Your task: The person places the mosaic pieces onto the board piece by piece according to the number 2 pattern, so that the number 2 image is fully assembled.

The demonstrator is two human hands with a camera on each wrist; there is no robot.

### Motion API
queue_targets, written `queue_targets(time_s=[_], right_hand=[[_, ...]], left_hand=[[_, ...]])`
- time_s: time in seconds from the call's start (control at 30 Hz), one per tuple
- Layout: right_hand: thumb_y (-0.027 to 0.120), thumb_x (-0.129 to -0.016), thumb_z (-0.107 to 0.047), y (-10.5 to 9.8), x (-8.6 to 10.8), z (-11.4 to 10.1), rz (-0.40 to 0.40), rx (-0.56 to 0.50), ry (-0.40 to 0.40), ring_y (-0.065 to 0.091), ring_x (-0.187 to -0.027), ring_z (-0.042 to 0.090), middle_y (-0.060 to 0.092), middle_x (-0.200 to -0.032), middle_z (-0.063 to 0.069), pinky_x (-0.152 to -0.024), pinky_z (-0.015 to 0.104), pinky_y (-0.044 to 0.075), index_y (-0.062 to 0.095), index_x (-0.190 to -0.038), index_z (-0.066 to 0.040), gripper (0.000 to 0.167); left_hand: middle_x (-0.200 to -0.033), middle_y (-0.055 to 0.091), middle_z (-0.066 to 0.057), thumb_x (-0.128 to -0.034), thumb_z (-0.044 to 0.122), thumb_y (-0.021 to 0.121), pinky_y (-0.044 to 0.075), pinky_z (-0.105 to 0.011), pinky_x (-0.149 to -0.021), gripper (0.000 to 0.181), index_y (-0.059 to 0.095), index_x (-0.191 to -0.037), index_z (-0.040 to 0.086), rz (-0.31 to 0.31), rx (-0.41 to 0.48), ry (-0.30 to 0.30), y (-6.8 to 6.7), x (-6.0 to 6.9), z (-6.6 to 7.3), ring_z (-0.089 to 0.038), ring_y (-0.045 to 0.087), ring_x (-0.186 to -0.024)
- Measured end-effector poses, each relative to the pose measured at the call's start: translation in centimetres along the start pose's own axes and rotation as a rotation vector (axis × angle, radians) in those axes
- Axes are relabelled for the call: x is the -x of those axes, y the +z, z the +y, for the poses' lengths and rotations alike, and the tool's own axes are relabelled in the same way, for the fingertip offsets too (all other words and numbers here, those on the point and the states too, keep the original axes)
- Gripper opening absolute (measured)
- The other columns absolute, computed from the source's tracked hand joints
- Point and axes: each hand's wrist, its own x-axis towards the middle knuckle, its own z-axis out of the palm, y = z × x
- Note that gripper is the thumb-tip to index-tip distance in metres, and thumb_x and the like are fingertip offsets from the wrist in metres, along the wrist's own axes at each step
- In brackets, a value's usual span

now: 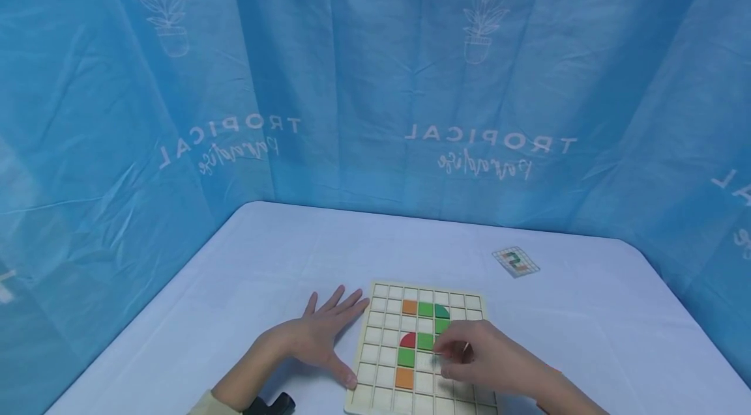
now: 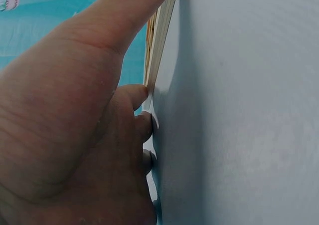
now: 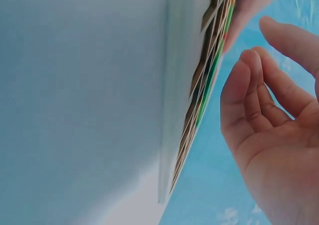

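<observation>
A light wooden grid board point(image 1: 384, 395) lies on the table with several coloured tiles in its cells. Among them are an orange square tile point(image 1: 405, 378), a green square tile point(image 1: 406, 357), a red rounded tile point(image 1: 407, 340) and a dark green rounded tile point(image 1: 442, 311). My left hand point(image 1: 319, 335) is spread flat at the board's left side, its thumb and fingertips touching the edge. Over the board's right half hovers my right hand point(image 1: 484, 359), fingers bent and thumb apart from them. Nothing shows between its fingertips in the right wrist view. It hides part of the grid.
A small pattern card point(image 1: 516, 262) with a printed grid lies beyond the board to the right. The white table point(image 1: 293, 239) is ringed by blue printed curtains point(image 1: 375, 76). A black object point(image 1: 278, 404) sits by the left wrist.
</observation>
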Motion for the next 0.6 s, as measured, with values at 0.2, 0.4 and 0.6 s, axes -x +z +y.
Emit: queue_targets(time_s=[0.2, 0.4, 0.6], right_hand=[[0.074, -0.086, -0.027, -1.4, 1.6, 0.8, 0.056, 0.002, 0.102, 0.058, -0.076, 0.010, 0.063, -0.084, -0.008, -0.066, 0.027, 0.052, 0.070, -0.105, -0.016, 0.022], [0.073, -0.086, -0.029, -2.5, 3.0, 1.4, 0.114, 0.060, 0.152, 0.058, -0.077, 0.009, 0.063, -0.087, -0.009, -0.068, 0.026, 0.051, 0.069, -0.105, -0.015, 0.024], [0.073, -0.086, -0.030, -3.3, 4.1, 2.1, 0.099, 0.059, 0.212, 0.058, -0.075, 0.009, 0.063, -0.088, -0.008, -0.066, 0.026, 0.050, 0.069, -0.107, -0.016, 0.025]], left_hand=[[-0.161, 0.005, 0.002, -0.0550, 0.077, 0.073, -0.012, -0.064, -0.105, 0.127, 0.015, -0.156, 0.026, -0.002, 0.005, 0.013, -0.1, 0.1, 0.0, -0.029, -0.007, -0.145], [-0.161, 0.005, 0.001, -0.0553, 0.077, 0.074, -0.012, -0.064, -0.105, 0.127, 0.015, -0.156, 0.026, 0.001, 0.013, 0.017, -0.2, 0.1, 0.0, -0.029, -0.008, -0.145], [-0.161, 0.005, 0.001, -0.0548, 0.077, 0.073, -0.012, -0.064, -0.105, 0.127, 0.015, -0.156, 0.026, -0.002, 0.010, 0.008, -0.2, 0.0, 0.0, -0.029, -0.008, -0.145]])
